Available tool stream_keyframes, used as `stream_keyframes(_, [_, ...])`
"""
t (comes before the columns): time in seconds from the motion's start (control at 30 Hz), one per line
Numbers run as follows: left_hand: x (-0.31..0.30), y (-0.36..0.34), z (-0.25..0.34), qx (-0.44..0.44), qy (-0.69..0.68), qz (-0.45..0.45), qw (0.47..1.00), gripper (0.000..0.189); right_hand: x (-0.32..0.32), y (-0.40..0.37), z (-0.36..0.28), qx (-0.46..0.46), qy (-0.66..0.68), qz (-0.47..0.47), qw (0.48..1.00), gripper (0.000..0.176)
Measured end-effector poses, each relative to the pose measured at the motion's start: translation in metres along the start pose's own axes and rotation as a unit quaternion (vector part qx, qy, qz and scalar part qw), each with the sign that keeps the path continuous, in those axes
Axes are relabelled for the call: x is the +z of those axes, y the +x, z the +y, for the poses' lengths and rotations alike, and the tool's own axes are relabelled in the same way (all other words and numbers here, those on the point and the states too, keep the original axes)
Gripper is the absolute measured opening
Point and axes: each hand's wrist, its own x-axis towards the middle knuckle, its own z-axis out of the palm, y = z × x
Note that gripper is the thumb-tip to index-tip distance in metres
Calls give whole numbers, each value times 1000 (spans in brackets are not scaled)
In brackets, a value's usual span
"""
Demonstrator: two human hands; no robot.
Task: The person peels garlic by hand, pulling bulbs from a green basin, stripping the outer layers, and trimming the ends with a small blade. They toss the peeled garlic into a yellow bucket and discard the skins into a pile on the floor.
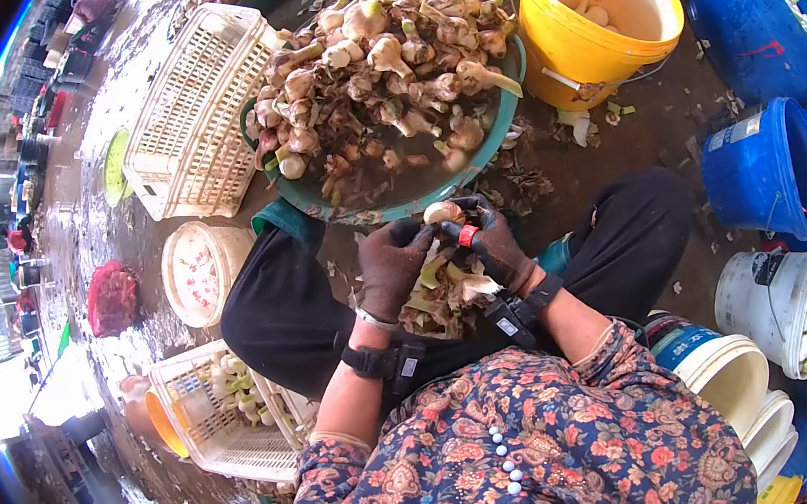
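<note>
Both my hands wear dark gloves and meet over my lap. My left hand (393,265) and my right hand (495,241) together hold a pale garlic bulb (442,213). A small red-handled tool (467,236) sits in my right hand against the bulb. Peeled skins and green stalk scraps (444,297) lie piled between my knees below the hands. Just beyond the hands stands a wide green basin (506,118) heaped with unpeeled, muddy garlic bulbs (382,73).
A yellow bucket (602,66) holding a few peeled bulbs stands at upper right, blue buckets (761,170) at right, a white bucket of peeled bulbs (754,300) at lower right. White plastic crates (191,117) (216,446) and a white bucket (199,272) are at left on wet ground.
</note>
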Motion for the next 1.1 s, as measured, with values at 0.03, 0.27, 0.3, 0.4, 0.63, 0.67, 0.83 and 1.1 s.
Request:
stream_keyframes(0.03, [-1,1,-2,8,3,-12,1000,18,1,0,0,0,0,0,1000,32])
stream_keyframes(0.27, [0,7,4,-50,-27,-29,998,13,3,-4,2,-15,-7,9,1000,29])
stream_keyframes(0.3, [0,8,3,-50,-27,-29,998,13,2,-5,0,3,-11,11,1000,28])
stream_keyframes(0.4, [-3,12,-5,-63,-48,-32,996,16,1,-10,-14,77,50,-25,995,28])
stream_keyframes(0.63, [-29,13,-3,-154,-100,10,983,28,3,-6,-23,107,215,-91,966,32])
stream_keyframes(0.67, [-26,9,-3,-158,-100,12,982,28,1,-4,-16,99,179,-64,977,32])
stream_keyframes(0.83, [-5,7,4,-52,-85,-50,994,17,6,-6,-11,64,11,27,998,29])
stream_keyframes(1.1, [-8,10,1,-78,-79,-62,992,14,-3,-6,3,-13,28,-37,999,28])
